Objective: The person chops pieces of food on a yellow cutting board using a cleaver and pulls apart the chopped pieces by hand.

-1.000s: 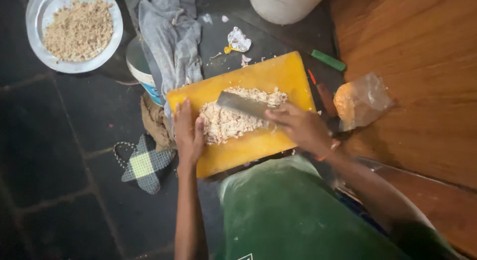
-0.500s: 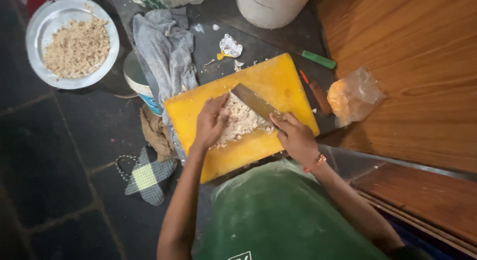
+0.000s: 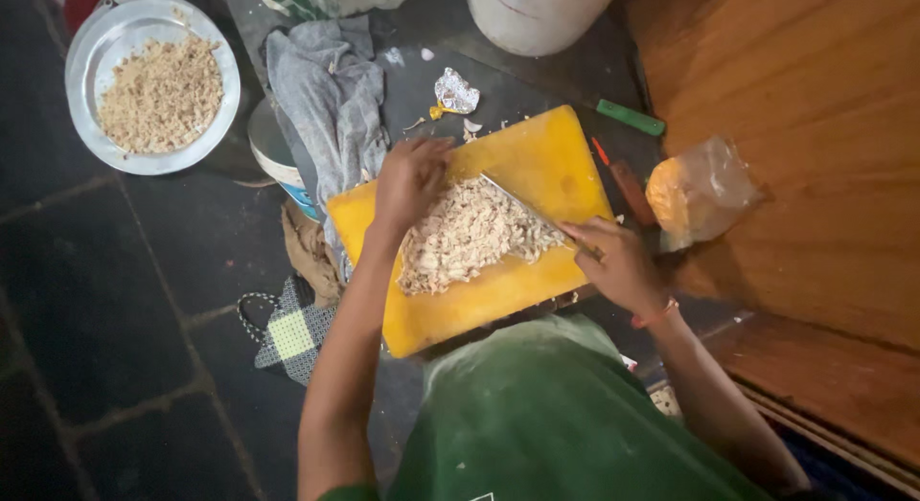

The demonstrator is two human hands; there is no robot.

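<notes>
Pale chopped heap [image 3: 470, 235] on the yellow cutting board [image 3: 537, 156], between both hands and now gathered narrower than a second ago. Right hand [image 3: 618, 261] closed around the knife [image 3: 522, 206], blade tilted on edge instead of lying flat; left hand [image 3: 410, 175] half open, empty, moved from the board's near edge to the heap's far side. Beyond the left hand, grey cloth [image 3: 326, 99] and metal plate [image 3: 86, 127] of crumbs.

Just one clear plastic bag [image 3: 702, 187] with something orange-yellow inside, crumpled, sitting on the wooden surface [image 3: 815, 127] right of the yellow cutting board [image 3: 537, 166]. Also a crumpled foil wrapper [image 3: 454, 90] above the board.
</notes>
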